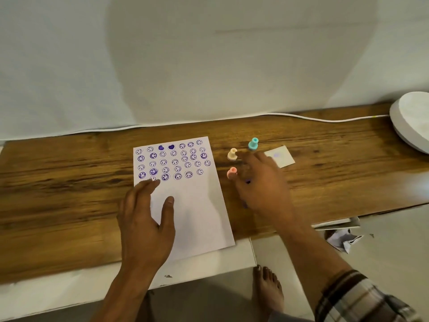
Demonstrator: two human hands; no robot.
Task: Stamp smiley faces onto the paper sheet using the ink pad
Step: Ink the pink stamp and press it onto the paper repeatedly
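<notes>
White cloth hangs behind the wooden bench [69,205], with a cable running along its back edge. I have the paper sheet [197,205] lying in the middle of the bench, its upper part filled with rows of purple smiley faces and two hearts, the lower part blank. My left hand [144,219] lies flat and spread on the sheet's left side, holding nothing, only pinning it. My right hand [260,182] is out to the right of the sheet, fingers loosely apart and empty as far as I can tell, just beside the pink stamp [232,172] and the cream stamp [232,154]; the teal stamp [253,144] stands a little further back. A small white square with a faint purple blot [279,156], probably the ink pad, lies partly behind that hand.

I judge the risk is knocking over the upright stamps while reaching among them, since they stand close together. My fingers show purple ink, which could smudge the blank paper.
</notes>
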